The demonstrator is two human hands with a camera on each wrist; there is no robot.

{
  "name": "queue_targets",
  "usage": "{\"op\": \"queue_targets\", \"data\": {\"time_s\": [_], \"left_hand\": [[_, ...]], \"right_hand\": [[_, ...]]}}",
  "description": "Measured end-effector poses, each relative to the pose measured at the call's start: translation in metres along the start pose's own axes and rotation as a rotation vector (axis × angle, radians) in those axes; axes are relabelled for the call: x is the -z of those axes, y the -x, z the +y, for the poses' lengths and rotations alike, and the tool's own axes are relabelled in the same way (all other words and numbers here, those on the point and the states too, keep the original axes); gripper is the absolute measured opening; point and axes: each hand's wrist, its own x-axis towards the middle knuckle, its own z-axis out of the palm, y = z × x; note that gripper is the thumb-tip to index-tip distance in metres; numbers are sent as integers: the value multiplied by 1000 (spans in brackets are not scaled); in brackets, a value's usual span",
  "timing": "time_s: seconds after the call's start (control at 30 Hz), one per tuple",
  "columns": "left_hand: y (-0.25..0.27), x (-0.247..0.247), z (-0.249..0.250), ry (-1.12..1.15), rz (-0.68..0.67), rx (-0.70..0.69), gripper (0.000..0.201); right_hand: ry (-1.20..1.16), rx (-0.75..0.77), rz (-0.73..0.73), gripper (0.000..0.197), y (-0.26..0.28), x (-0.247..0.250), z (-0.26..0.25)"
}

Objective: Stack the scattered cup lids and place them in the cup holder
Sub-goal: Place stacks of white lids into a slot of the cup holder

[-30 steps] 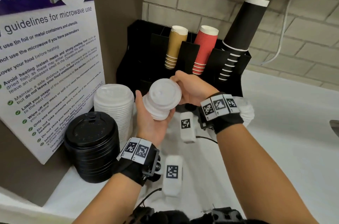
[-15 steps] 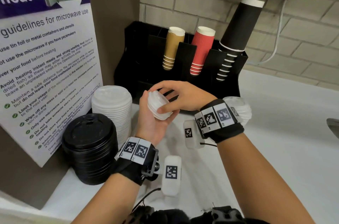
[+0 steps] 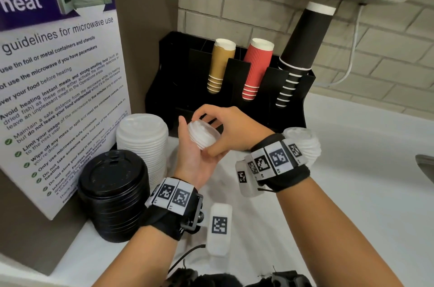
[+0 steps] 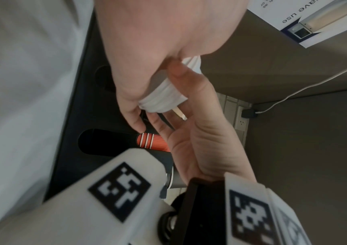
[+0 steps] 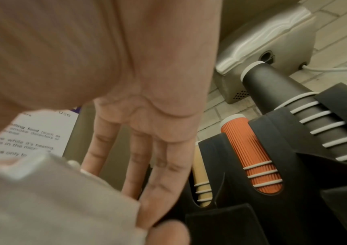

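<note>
A small stack of white cup lids (image 3: pixel 202 134) is held tilted in front of the black cup holder (image 3: pixel 237 75). My left hand (image 3: pixel 189 154) cradles it from below and the left, thumb up beside it. My right hand (image 3: pixel 229 130) grips it from the right, fingers arched over the top and thumb under the rim. In the left wrist view the small stack of lids (image 4: pixel 164 96) sits between my left hand (image 4: pixel 191 106) and the right hand (image 4: pixel 158 36). In the right wrist view the lids (image 5: pixel 42 199) are a pale blur under my right hand (image 5: pixel 147 149).
A tall stack of white lids (image 3: pixel 142 138) and a stack of black lids (image 3: pixel 114 192) stand at the left by a microwave notice board (image 3: pixel 54 89). More white lids (image 3: pixel 308 143) lie behind my right wrist. The holder carries tan cups (image 3: pixel 219 65), red cups (image 3: pixel 256 68) and black cups (image 3: pixel 303 49).
The small lid stack has been tipped from facing me to lying on its side. My right hand has come over it and closed round it, both hands staying in front of the holder.
</note>
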Motion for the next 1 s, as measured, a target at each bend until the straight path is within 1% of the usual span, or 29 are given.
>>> {"op": "queue_targets", "data": {"time_s": [0.07,0.1,0.17,0.23,0.27,0.33,0.4,0.53,0.6,0.67,0.73,0.77,0.87,0.9,0.93,0.97,1.0], "left_hand": [[0,0,3,22,5,-14,71],[0,0,4,27,29,-21,71],[-1,1,4,61,118,-32,65],[-2,2,2,55,221,-54,56],[-3,2,1,34,265,-61,51],[-2,4,-3,-4,329,-60,46],[-1,7,-5,-31,369,-47,42],[-1,11,-6,-75,403,-34,39],[-2,12,-5,-82,406,-30,39],[-2,13,-4,-92,412,-29,40],[-1,14,-3,-100,419,-28,40],[-1,15,-2,-106,421,-26,41],[-1,16,0,-120,420,-20,43],[-2,16,0,-121,419,-20,43],[-2,16,0,-122,418,-21,43],[-3,16,0,-126,415,-22,44],[-3,16,0,-131,407,-22,44]], "right_hand": [[20,18,-2,63,-4,6,-3],[13,29,14,63,-7,12,-3],[23,48,111,64,-18,26,-2],[124,29,231,69,-36,39,1],[194,-5,258,71,-46,44,3],[334,-87,210,74,-64,48,8],[442,-131,104,75,-81,42,15],[548,-192,-77,81,-105,19,31],[632,-203,-99,73,-115,4,39],[695,-194,-93,57,-123,-11,51],[706,-230,-112,45,-127,-24,61],[715,-259,-137,41,-128,-28,63],[806,-383,-275,35,-127,-37,61],[836,-406,-266,29,-126,-35,58],[828,-394,-201,22,-121,-32,52],[792,-369,-109,13,-114,-24,46],[737,-317,8,9,-103,-12,40]]}}
